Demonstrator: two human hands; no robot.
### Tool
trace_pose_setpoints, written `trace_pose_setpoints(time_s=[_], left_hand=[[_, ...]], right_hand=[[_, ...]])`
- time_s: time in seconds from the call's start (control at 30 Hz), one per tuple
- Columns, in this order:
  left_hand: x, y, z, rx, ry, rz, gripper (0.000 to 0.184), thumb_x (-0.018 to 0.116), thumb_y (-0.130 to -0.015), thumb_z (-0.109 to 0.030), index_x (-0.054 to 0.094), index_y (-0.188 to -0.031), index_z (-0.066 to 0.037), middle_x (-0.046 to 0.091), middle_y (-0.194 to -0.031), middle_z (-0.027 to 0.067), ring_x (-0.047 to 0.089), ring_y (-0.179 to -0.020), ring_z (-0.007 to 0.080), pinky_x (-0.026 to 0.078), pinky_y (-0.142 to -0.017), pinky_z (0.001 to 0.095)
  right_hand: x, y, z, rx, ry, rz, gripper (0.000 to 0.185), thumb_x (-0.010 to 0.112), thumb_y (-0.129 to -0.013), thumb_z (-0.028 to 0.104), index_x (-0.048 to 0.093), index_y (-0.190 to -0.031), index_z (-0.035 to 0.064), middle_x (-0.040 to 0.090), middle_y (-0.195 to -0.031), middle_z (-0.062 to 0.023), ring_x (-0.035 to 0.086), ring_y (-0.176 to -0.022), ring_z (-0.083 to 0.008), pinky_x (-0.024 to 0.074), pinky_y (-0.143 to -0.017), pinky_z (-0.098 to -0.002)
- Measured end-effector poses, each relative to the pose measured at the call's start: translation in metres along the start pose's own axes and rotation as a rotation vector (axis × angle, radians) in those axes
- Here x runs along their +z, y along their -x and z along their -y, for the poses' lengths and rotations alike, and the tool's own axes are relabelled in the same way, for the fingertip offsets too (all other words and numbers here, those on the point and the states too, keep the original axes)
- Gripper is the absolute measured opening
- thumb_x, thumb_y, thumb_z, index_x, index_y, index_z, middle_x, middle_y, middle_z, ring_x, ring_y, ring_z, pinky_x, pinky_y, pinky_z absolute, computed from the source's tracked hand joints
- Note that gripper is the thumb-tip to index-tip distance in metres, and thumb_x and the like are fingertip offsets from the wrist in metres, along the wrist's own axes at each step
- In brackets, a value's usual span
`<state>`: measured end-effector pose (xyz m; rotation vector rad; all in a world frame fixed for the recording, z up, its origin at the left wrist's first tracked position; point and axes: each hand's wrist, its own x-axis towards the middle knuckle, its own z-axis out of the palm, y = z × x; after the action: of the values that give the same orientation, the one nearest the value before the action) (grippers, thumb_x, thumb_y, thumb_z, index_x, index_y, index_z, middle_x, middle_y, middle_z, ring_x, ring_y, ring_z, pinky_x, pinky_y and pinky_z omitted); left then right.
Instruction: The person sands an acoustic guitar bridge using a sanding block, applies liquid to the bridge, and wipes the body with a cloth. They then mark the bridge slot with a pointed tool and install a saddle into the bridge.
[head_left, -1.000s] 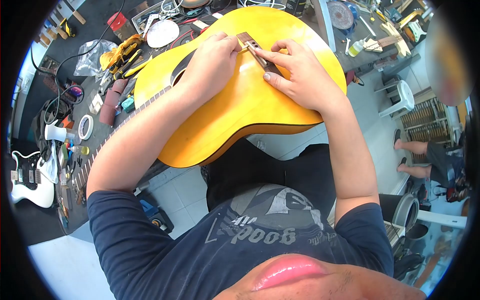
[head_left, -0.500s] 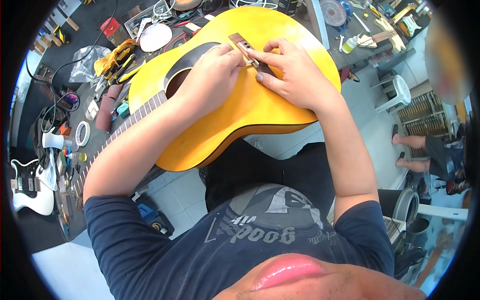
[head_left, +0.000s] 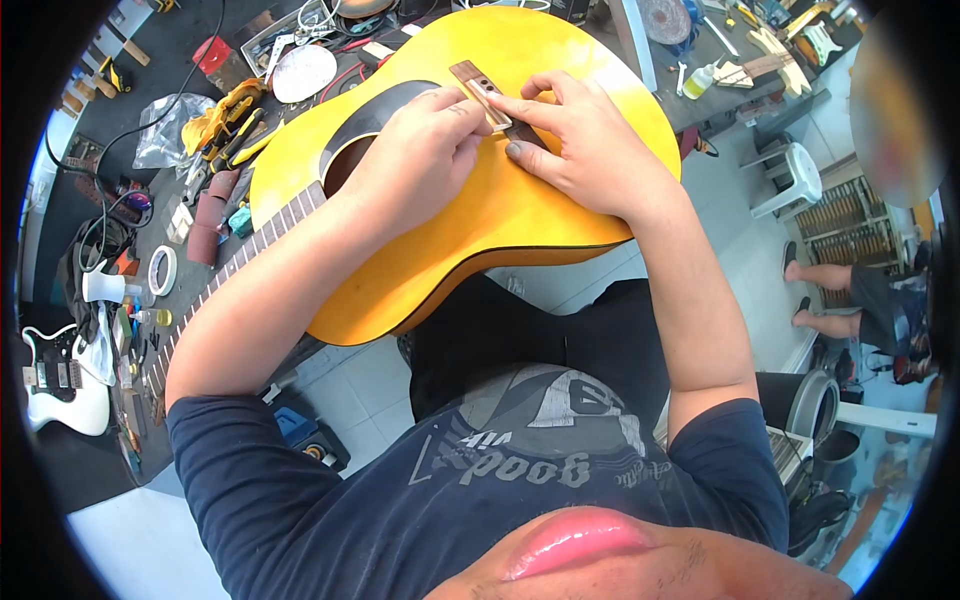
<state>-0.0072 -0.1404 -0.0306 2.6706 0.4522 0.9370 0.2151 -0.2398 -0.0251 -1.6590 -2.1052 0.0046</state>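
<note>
A yellow acoustic guitar [head_left: 540, 190] lies face up in front of me, its fretted neck [head_left: 262, 240] running down to the left under my left forearm. My left hand [head_left: 425, 150] is closed, with thumb and fingers pinched together beside the dark wooden bridge [head_left: 466, 73]; what they hold is hidden. Along the bridge runs a narrow pale strip, the saddle [head_left: 493, 112], close to those fingertips. From the other side, my right hand [head_left: 585, 140] rests with its fingers apart. Its index fingertip touches the bridge by the saddle, and the thumb lies lower on the bridge's edge.
Around the guitar, the dark workbench holds yellow-handled pliers [head_left: 235, 140], a tape roll [head_left: 162, 270], a sandpaper roll [head_left: 212, 215] and a small bottle [head_left: 698, 82]. A white electric guitar body [head_left: 65, 385] is at left. Another person's legs [head_left: 830, 300] and a white stool [head_left: 790, 175] are at right.
The guitar and bench have shifted slightly left in view. Both hands keep nearly the same position at the bridge, with only small finger movements.
</note>
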Motion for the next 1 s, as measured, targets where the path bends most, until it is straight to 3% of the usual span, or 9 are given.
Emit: trace_pose_setpoints(time_s=[0.47,0.57,0.63,0.77,0.87,0.93,1.0], left_hand=[[-0.0014,-0.0006,0.0066,-0.059,-0.036,-0.003,0.008,0.07,-0.092,-0.002,0.072,-0.099,0.0,0.07,-0.1,0.0164,0.07,-0.098,0.0381,0.057,-0.086,0.0448],[-0.001,-0.0009,0.0074,-0.051,-0.024,-0.002,0.008,0.07,-0.091,-0.002,0.072,-0.099,0.001,0.069,-0.1,0.0166,0.07,-0.097,0.038,0.057,-0.085,0.0441],[0.0002,-0.0005,0.0071,0.011,0.013,-0.013,0.008,0.069,-0.091,-0.001,0.072,-0.098,0.001,0.069,-0.1,0.0165,0.07,-0.096,0.038,0.057,-0.085,0.0438],[-0.0006,-0.0013,0.0057,-0.053,-0.036,-0.011,0.008,0.069,-0.091,-0.001,0.072,-0.098,0.001,0.069,-0.1,0.0168,0.07,-0.095,0.0383,0.057,-0.084,0.0442],[-0.0005,-0.0015,0.0053,-0.056,-0.034,-0.008,0.008,0.069,-0.091,-0.001,0.072,-0.098,0.002,0.069,-0.1,0.0169,0.07,-0.094,0.0382,0.057,-0.084,0.0442],[0.0009,-0.0004,0.0036,0.042,0.0,-0.024,0.009,0.069,-0.091,-0.001,0.072,-0.099,0.002,0.069,-0.1,0.0169,0.07,-0.094,0.0379,0.057,-0.084,0.0441],[0.0005,-0.0011,0.0057,-0.014,-0.024,-0.012,0.009,0.069,-0.092,-0.002,0.072,-0.099,0.002,0.069,-0.1,0.0168,0.07,-0.094,0.0376,0.057,-0.084,0.0442]], right_hand=[[0.0001,0.0004,0.0004,0.004,0.001,0.002,0.048,0.069,-0.104,0.037,0.068,-0.15,0.024,0.061,-0.142,-0.0171,0.055,-0.132,-0.0368,0.0458,-0.117,-0.046],[0.0013,0.0009,0.0009,-0.011,0.013,-0.021,0.05,0.074,-0.102,0.03,0.066,-0.152,0.028,0.06,-0.135,-0.0113,0.056,-0.129,-0.0324,0.0457,-0.114,-0.0433],[0.0018,0.0007,0.0002,-0.014,0.013,-0.02,0.05,0.073,-0.103,0.03,0.067,-0.152,0.0276,0.06,-0.135,-0.0114,0.056,-0.129,-0.0325,0.0457,-0.114,-0.0433],[0.0002,0.0006,0.0009,-0.014,0.006,-0.018,0.05,0.073,-0.103,0.03,0.067,-0.152,0.0267,0.06,-0.135,-0.0114,0.056,-0.129,-0.0327,0.0458,-0.114,-0.0432],[0.0003,0.0001,-0.0006,-0.01,-0.004,-0.008,0.048,0.069,-0.104,0.037,0.068,-0.15,0.0253,0.061,-0.141,-0.0175,0.054,-0.132,-0.0374,0.0463,-0.116,-0.046],[0.0006,0.0002,-0.0008,-0.01,-0.004,-0.009,0.048,0.069,-0.104,0.036,0.068,-0.15,0.0252,0.061,-0.141,-0.0176,0.054,-0.132,-0.0373,0.0464,-0.116,-0.046],[0.001,0.0005,-0.0009,-0.009,-0.006,-0.011,0.048,0.069,-0.104,0.036,0.068,-0.15,0.0252,0.061,-0.141,-0.0175,0.055,-0.132,-0.0372,0.0464,-0.116,-0.046]])
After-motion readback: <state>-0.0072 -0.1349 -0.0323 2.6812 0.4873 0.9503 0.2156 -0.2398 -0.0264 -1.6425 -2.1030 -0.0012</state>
